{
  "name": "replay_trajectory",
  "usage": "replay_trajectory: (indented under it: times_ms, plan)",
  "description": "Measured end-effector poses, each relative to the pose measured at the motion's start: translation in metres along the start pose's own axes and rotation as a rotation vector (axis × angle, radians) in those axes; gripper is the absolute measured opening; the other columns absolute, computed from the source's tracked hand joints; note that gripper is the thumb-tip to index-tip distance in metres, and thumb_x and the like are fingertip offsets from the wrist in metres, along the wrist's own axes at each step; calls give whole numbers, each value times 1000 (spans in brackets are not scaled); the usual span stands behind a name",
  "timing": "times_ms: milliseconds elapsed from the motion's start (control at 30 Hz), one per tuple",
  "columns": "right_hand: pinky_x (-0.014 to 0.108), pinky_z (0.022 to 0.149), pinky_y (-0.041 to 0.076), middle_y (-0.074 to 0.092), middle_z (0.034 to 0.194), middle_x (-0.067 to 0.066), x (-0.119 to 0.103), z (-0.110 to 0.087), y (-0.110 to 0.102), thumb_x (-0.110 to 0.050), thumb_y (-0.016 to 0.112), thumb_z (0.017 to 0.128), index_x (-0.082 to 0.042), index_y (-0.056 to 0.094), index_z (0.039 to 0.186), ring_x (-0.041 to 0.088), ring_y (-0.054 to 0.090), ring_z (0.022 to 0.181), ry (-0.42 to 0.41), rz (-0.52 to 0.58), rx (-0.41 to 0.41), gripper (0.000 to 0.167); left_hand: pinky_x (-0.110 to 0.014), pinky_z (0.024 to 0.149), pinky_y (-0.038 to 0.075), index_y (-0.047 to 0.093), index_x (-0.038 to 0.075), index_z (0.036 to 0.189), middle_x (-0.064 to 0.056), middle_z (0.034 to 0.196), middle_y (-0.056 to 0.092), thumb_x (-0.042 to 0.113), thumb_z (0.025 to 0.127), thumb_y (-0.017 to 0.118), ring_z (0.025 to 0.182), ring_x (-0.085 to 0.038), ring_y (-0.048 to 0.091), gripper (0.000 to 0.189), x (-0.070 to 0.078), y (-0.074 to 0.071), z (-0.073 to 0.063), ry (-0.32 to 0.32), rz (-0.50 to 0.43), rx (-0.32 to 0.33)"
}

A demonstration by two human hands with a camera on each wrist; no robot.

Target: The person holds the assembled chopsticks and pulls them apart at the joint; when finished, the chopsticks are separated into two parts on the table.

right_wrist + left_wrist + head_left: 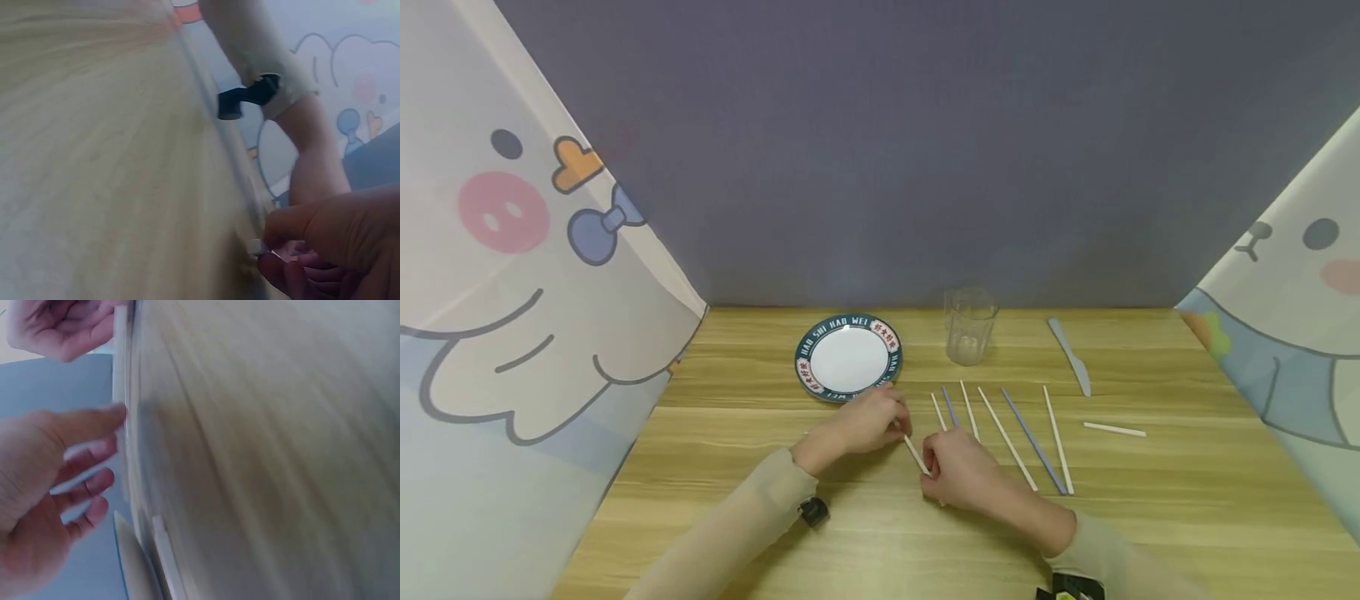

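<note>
A thin white stick (916,454) lies slantwise between my two hands, low over the wooden table. My left hand (868,419) pinches its far end, just in front of the plate (850,358) with a dark patterned rim. The near end is pinched between the thumb and finger of my right hand (958,468); in the right wrist view, the white stick's tip (255,247) pokes out there. In the left wrist view, the left thumb touches the stick (120,369), and a second white stick (165,556) lies near the plate.
Right of my hands, several white and purple sticks lie in a row, among them a purple stick (1033,442) and a white stick (1058,440). A short white stick (1115,429) lies farther right. Behind are a clear cup (970,329) and a pale knife (1070,357).
</note>
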State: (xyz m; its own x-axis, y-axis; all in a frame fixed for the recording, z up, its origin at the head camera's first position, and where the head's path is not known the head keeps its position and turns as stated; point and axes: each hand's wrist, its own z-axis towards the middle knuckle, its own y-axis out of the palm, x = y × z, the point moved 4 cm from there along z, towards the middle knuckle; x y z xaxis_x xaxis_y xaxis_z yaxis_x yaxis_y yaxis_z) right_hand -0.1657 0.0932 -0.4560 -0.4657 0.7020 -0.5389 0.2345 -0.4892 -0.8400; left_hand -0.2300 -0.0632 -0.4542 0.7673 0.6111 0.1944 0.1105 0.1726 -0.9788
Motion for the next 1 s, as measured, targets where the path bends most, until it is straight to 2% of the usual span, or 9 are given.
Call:
replay_trajectory:
  times_ms: [100,233,333,433,533,600,767,900,1000]
  plan:
    - [18,45,36,49,57,-14,1,-1,-13,-7,76,78,-15,65,73,-1,42,51,-16,-18,14,14,-30,91,53,78,22,96,9,99,74,20,93,80,98,-13,60,5,2,-7,-2,24,-1,15]
    - [19,46,35,49,62,-14,4,-1,-37,-8,74,79,-20,67,76,0,41,55,-45,-115,56,14,-25,89,57,72,17,99,6,98,73,14,95,75,96,-10,64,5,6,-20,-4,31,-116,48]
    - [19,49,33,48,67,-11,5,-1,-56,-6,73,80,-21,65,76,3,40,59,-56,-146,87,17,-18,78,57,70,12,100,3,95,71,8,96,71,87,-9,65,6,13,-29,-4,50,-214,106]
    - [19,52,33,48,73,-7,4,-1,-73,-3,71,83,-20,63,78,5,38,62,-79,-128,99,20,-14,67,53,69,8,100,0,93,71,4,93,69,77,-9,63,8,23,-39,-2,88,-256,191]
    - [19,53,34,49,77,-5,1,-2,-84,0,67,86,-18,61,81,5,37,63,-110,-109,97,20,-14,65,52,68,6,103,-3,94,73,3,92,68,75,-10,63,11,34,-47,-1,114,-235,266]
    - [19,53,35,51,78,-5,-1,-1,-88,1,64,89,-17,62,84,4,37,62,-134,-96,94,19,-15,69,55,68,6,105,-4,97,75,4,95,69,79,-11,67,11,40,-51,0,122,-208,305]
    - [17,49,32,46,68,-9,-5,2,-91,-2,57,102,-16,61,85,-2,34,53,-179,-38,44,23,-18,75,60,72,6,106,-4,99,78,9,100,73,86,-13,76,7,46,-56,0,137,-141,377]
    - [18,49,31,41,63,-12,-4,2,-93,-12,56,109,-19,59,85,-2,34,50,-164,7,-37,26,-12,72,58,79,4,107,-5,99,81,10,99,75,79,-10,74,11,47,-58,-3,200,-120,433]
    - [18,51,34,41,64,-14,-2,2,-95,-17,55,111,-22,60,87,-3,35,52,-185,13,-88,25,-7,67,53,82,3,107,-6,96,81,9,98,76,71,-8,71,13,48,-60,-5,242,-164,457]
